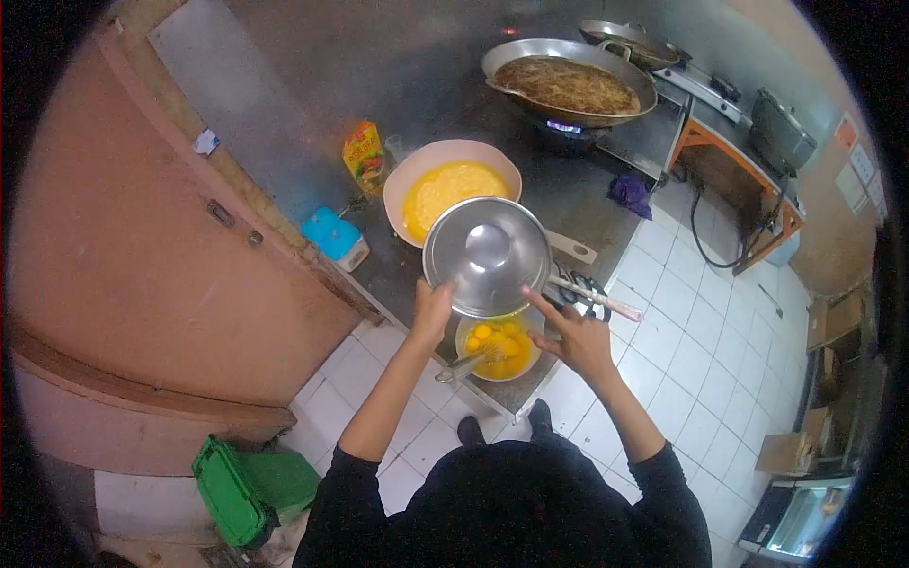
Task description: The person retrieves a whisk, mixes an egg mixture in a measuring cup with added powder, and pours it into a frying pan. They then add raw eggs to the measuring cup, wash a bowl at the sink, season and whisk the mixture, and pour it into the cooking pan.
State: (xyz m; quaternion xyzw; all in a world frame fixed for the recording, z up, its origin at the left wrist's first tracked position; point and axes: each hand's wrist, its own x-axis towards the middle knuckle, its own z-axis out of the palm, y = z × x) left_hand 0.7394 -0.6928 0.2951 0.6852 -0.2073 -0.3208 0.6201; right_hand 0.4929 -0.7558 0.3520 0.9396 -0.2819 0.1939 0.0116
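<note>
Left fingers (441,295) grip the steel bowl (511,275) between pink basin (500,163) and egg bowl (462,339), right fingers (543,304) spread at its rim; eggs appear cracked but unblended, whole yolks (512,346) beside the whisk (461,367).

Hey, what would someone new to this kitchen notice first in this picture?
Probably the shiny metal bowl raised in front of the person, with the left hand at its rim. Just below it, bright egg yolks and a whisk sit in another bowl. Farther off, toward the right, a big wok of brown liquid stands over a blue flame.
</note>
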